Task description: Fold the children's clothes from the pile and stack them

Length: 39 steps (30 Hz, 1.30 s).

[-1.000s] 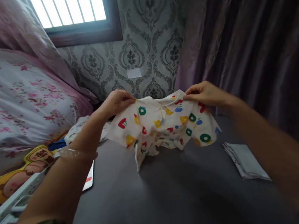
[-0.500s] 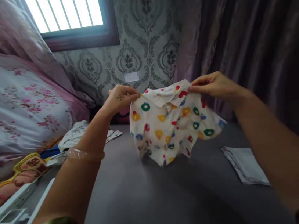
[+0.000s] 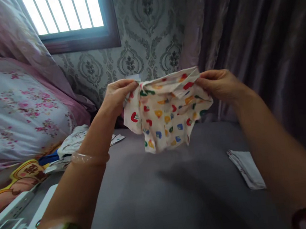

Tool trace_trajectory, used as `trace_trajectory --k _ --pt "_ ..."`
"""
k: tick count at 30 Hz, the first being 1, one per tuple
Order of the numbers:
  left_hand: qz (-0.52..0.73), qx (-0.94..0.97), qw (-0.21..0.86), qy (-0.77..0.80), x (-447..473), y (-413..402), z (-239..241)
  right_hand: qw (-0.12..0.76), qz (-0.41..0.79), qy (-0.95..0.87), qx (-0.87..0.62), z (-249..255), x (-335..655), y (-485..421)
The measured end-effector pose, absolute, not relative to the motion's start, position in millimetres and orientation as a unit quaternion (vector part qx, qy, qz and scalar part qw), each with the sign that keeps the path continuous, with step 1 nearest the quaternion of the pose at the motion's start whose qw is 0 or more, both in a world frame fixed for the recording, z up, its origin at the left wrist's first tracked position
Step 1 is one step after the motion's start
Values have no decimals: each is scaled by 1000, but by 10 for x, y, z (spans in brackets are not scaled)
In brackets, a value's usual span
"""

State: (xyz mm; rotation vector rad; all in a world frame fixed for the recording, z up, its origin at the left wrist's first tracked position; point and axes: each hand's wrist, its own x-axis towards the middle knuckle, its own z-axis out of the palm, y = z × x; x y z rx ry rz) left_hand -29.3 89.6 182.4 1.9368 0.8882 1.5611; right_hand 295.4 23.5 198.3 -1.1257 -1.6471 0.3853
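A small white collared shirt (image 3: 164,114) with red, yellow, green and blue prints hangs in the air between my two hands, above the grey surface. My left hand (image 3: 120,94) pinches it at the shoulder beside the collar on the left. On the other side, my right hand (image 3: 221,84) grips the collar end and shoulder between thumb and fingers. The collar is stretched taut between them, and the lower hem hangs free, clear of the surface. A short sleeve droops below my left hand.
Folded white cloth (image 3: 247,169) lies by my right forearm on the grey surface (image 3: 143,207). At left are a pile of clothes (image 3: 73,141), a yellow cartoon cushion (image 3: 12,187), a white power strip (image 3: 10,212) and floral bedding (image 3: 21,106). A patterned wall stands behind.
Both hands have lifted the shirt a little and pulled its collar wider and straighter. Its hem has swung up, away from the surface, and the left sleeve now shows.
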Motion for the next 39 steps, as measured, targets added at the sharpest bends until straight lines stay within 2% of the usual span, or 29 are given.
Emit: trace_trajectory --k 4,11,15,22,28,33,36,39 --pt "511 743 269 340 -312 980 1802 505 149 -690 -497 1963 2914 228" --pt "556 719 260 327 -196 1025 1750 554 103 -660 -496 1897 2893 294" --pt "554 721 247 335 -66 1017 1704 542 45 -647 -534 1818 2940 395" --pt "608 674 121 400 196 995 1684 461 -157 -596 -638 1817 2785 443" --pt "672 632 61 382 227 616 1749 516 -248 -572 -587 1840 2440 193" --pt "714 590 -132 354 -88 132 1732 535 -343 -583 -507 1860 2269 -305" --pt "714 612 -122 318 -413 -109 1666 504 -363 -621 -478 1883 2267 -674" --pt "663 657 -116 339 -724 -369 1692 484 -303 -670 -474 2009 2282 -1067"
